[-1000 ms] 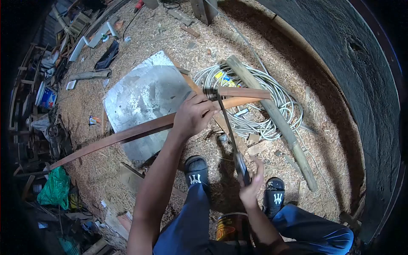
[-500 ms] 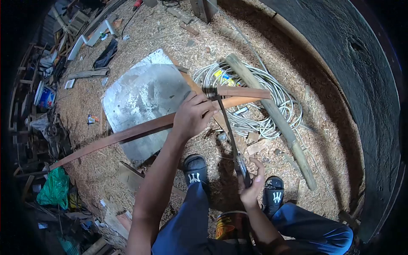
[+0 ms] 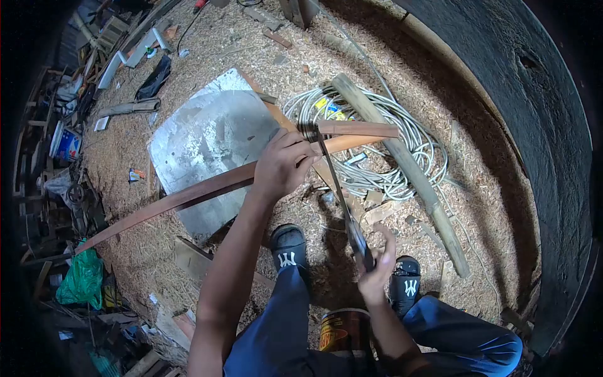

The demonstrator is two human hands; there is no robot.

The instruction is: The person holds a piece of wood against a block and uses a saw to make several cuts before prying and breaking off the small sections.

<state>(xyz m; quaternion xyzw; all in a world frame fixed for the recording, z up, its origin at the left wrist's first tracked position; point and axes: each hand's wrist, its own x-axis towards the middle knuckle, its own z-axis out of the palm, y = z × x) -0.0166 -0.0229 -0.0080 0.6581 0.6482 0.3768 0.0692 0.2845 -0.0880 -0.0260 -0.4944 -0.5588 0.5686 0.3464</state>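
My left hand (image 3: 286, 164) is wrapped round a long reddish wooden strip (image 3: 182, 200) near its right part, beside a cut in the wood. In my right hand (image 3: 379, 267) is the dark handle of a handsaw (image 3: 341, 200); its narrow blade runs up to the strip just right of my left hand. Right of the blade, a short reddish wood piece (image 3: 361, 129) lies over an orange-brown strip. Behind my left hand, a scuffed metal sheet (image 3: 207, 138) lies on the ground.
A coiled grey cable (image 3: 402, 173) lies on the right under a wooden pole (image 3: 433, 210). My sandalled feet stand below, with a round can (image 3: 344, 333) between my legs. A green plastic bag (image 3: 81, 276) and scrap lie left. A dark curved wall (image 3: 521, 125) rises right.
The saw and my right hand have shifted slightly, and the hand is a little lower and further right. My left hand keeps its grip on the strip.
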